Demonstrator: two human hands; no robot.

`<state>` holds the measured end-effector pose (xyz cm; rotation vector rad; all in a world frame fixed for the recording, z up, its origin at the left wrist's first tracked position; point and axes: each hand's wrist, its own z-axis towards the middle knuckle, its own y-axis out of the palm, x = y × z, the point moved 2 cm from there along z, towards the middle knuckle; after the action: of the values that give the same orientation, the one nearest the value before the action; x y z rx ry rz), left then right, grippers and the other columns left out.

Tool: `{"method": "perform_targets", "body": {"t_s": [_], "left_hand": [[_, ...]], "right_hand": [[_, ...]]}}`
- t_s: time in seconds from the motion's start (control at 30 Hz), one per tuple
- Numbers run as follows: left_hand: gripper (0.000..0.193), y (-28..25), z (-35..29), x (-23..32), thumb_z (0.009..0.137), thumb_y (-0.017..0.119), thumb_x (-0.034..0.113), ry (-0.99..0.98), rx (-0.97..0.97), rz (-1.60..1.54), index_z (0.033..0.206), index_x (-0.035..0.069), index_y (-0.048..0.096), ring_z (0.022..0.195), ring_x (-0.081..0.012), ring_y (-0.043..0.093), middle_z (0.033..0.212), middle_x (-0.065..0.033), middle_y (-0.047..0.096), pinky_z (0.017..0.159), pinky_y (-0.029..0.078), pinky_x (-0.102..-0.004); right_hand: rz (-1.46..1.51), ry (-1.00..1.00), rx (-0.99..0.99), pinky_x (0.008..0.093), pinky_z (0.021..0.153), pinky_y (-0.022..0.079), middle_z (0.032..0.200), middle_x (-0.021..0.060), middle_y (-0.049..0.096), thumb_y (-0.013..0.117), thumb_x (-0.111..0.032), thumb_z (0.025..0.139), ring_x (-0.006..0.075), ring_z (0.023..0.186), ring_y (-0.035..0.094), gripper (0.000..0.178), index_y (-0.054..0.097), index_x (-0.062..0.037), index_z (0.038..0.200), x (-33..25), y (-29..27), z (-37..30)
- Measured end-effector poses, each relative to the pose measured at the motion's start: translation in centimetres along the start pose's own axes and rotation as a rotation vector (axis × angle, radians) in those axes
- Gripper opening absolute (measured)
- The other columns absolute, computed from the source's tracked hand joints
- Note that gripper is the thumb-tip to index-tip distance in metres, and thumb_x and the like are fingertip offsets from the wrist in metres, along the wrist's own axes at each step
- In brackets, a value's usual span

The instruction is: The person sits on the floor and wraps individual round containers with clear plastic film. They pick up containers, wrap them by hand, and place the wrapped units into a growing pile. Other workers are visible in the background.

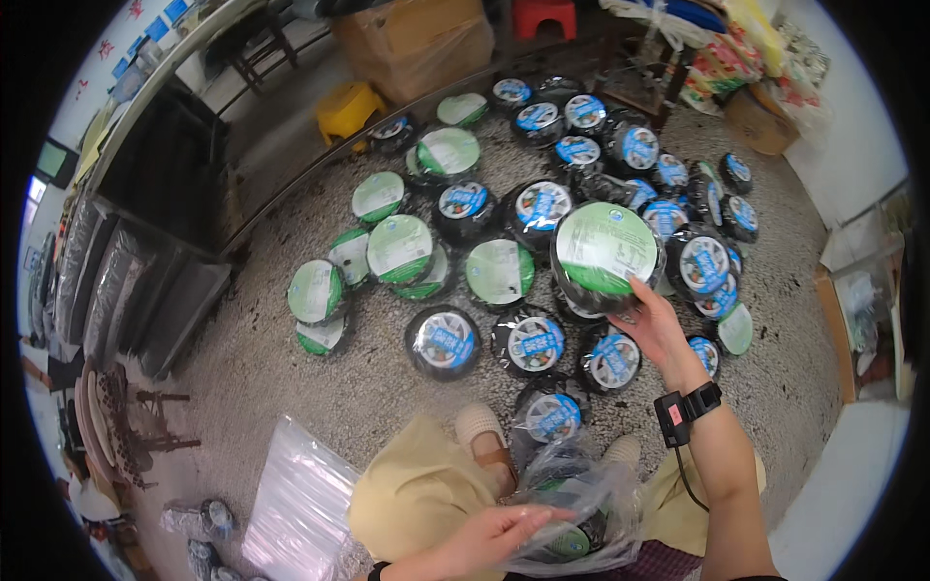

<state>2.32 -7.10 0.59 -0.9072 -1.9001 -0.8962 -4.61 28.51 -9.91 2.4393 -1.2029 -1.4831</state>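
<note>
My right hand grips the lower edge of a round black film-wrapped pack with a green and white label, raised above the others on the floor. Between my knees is a clear plastic bag with at least one green-labelled black pack inside it. My left hand has its fingers closed on the bag's rim. Just beyond the bag lies a pack with a blue and white label. Many more packs, some blue-labelled and some green-labelled, cover the floor ahead.
A stack of flat clear plastic bags lies left of my knee. Farther back are a yellow stool, a red stool and a wrapped cardboard box. Dark wrapped bundles lean at the left, near a wooden chair.
</note>
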Motion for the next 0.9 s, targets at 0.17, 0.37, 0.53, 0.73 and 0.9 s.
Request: {"method": "perform_targets", "body": {"t_s": [0.17,0.37,0.53,0.73,0.9], "left_hand": [[0.028,-0.8,-0.4,1.6,0.102,0.049,0.021,-0.163,0.028,-0.196,0.116,0.002,0.065,0.075,-0.0055,0.050,0.081,0.0015,0.060,0.067,0.044,-0.0235],[0.028,-2.4,-1.0,3.8,0.101,0.051,0.022,-0.242,0.038,-0.121,0.116,0.003,0.066,0.077,-0.0053,0.053,0.086,-0.0011,0.065,0.068,0.046,-0.0245],[0.027,-2.3,-1.6,3.5,0.101,0.052,0.021,-0.248,0.127,-0.128,0.118,0.006,0.066,0.059,-0.0062,0.048,0.067,0.0030,0.059,0.054,0.043,-0.0253],[0.035,-3.2,-2.3,3.1,0.104,0.043,0.027,-0.331,-0.010,-0.273,0.127,0.007,0.060,0.068,-0.0055,0.056,0.081,0.0002,0.061,0.057,0.043,-0.0184],[0.029,-4.3,-2.1,0.6,0.103,0.044,0.030,-0.162,0.558,-0.553,0.101,0.006,0.061,0.049,-0.0077,0.048,0.060,0.0010,0.052,0.047,0.038,-0.0206]], "right_hand": [[-0.308,0.085,-0.062,0.0507,0.109,0.030,0.144,0.0146,0.040,0.072,-0.040,0.083,0.0288,0.133,0.038,0.072,0.042,-0.0032,0.137,6.4,6.2,8.1],[-0.572,0.310,-0.010,0.0468,0.115,0.020,0.156,0.0228,0.016,0.075,-0.064,0.067,0.0348,0.145,0.017,0.121,0.018,0.0022,0.150,16.5,5.3,22.2],[-0.346,0.126,-0.088,0.0347,0.097,0.037,0.123,0.0141,0.058,0.074,-0.045,0.081,0.0186,0.113,0.050,0.058,0.063,0.0028,0.112,14.2,5.7,18.9],[-0.963,-0.857,-0.104,0.0392,0.100,0.038,0.127,0.0186,0.040,0.077,-0.033,0.076,0.0305,0.123,0.044,0.054,0.060,0.0028,0.112,-3.0,9.9,-5.1],[-1.272,-0.920,-0.576,0.0512,0.103,0.032,0.130,0.0233,0.044,0.073,-0.051,0.070,0.0345,0.113,0.052,0.071,0.053,-0.0084,0.123,0.8,5.9,-22.1]]}}
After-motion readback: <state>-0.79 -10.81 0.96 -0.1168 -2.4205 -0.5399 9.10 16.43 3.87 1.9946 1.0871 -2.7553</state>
